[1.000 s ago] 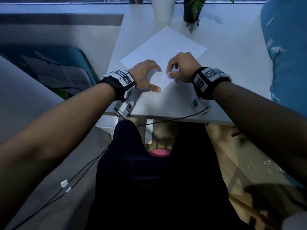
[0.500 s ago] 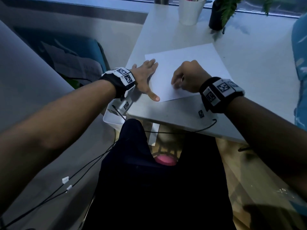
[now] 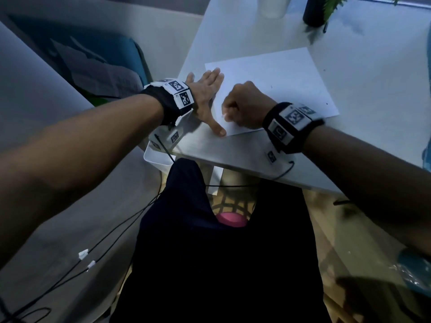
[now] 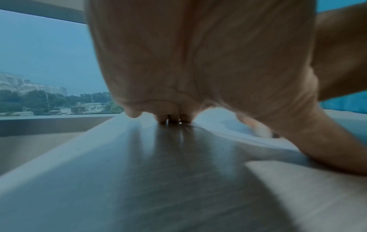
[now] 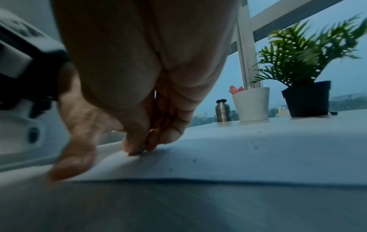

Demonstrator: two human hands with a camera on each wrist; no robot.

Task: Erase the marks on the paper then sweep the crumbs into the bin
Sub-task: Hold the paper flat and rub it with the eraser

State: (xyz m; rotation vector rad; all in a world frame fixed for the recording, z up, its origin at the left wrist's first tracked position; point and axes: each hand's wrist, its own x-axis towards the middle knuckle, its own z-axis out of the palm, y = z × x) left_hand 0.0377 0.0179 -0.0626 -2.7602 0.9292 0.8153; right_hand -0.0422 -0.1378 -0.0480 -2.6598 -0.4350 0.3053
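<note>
Two hands work: left hand (image 3: 205, 89) flat, fingers straight, pinning the paper (image 3: 279, 85) beside the curled right hand (image 3: 242, 103); an eraser inside cannot be confirmed. Rub lightly, anchoring firmly.

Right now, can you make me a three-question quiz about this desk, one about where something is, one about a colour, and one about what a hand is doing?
1. Where does the paper lie?
A. on the table
B. on the floor
C. in the bin

2. What colour is the plant pot?
A. white
B. black
C. red

3. How is the left hand lying?
A. curled in a fist
B. flat, fingers straight
C. lifted off the table

Answers:
1. A, the sheet rests flat on the table.
2. B, the right wrist view shows it black beside a white cup.
3. B, it presses on the paper's left edge.
</note>
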